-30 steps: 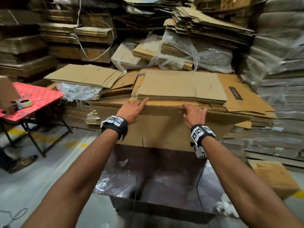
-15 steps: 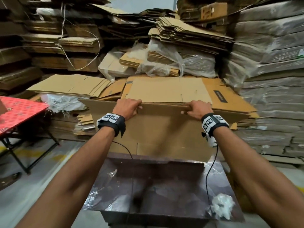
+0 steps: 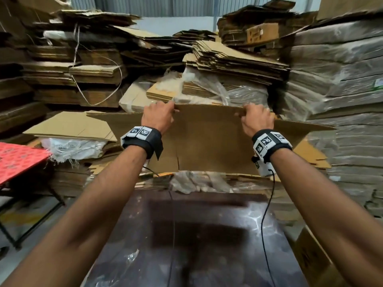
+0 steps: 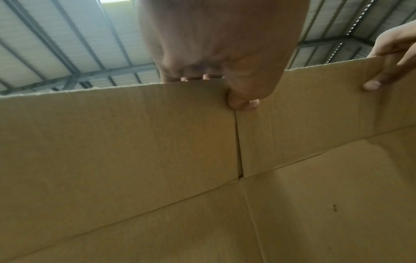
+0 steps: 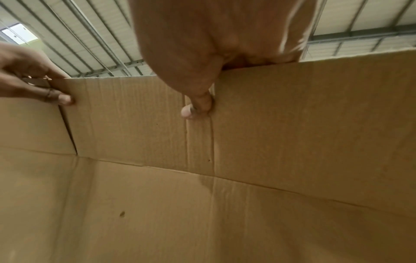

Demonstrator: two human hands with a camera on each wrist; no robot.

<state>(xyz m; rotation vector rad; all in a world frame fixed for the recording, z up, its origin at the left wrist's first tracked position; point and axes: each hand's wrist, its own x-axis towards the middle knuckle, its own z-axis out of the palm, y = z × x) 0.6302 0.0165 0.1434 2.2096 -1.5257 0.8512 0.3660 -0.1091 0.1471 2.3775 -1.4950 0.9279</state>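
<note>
A large flattened brown cardboard box (image 3: pixel 207 137) stands nearly upright in front of me, lifted off the stack. My left hand (image 3: pixel 158 114) grips its top edge on the left, thumb on the near face. My right hand (image 3: pixel 256 117) grips the same edge further right. In the left wrist view the left hand (image 4: pixel 236 92) pinches the cardboard (image 4: pixel 135 142) at a flap slit, fingers over the far side. In the right wrist view the right hand (image 5: pixel 198 99) pinches the cardboard (image 5: pixel 292 124) with its thumb on a crease. The far side of the box is hidden.
A dark brown tabletop (image 3: pixel 196 235) wrapped in plastic film lies below my arms. Stacks of flattened cartons (image 3: pixel 238 59) and wrapped bundles (image 3: pixel 342 100) fill the back and right. A red table (image 3: pixel 18 158) stands at the left. A carton (image 3: pixel 310 253) sits low right.
Both hands closed on the top edge of the cardboard and raised it from lying on the stack to nearly upright. The view tilted upward.
</note>
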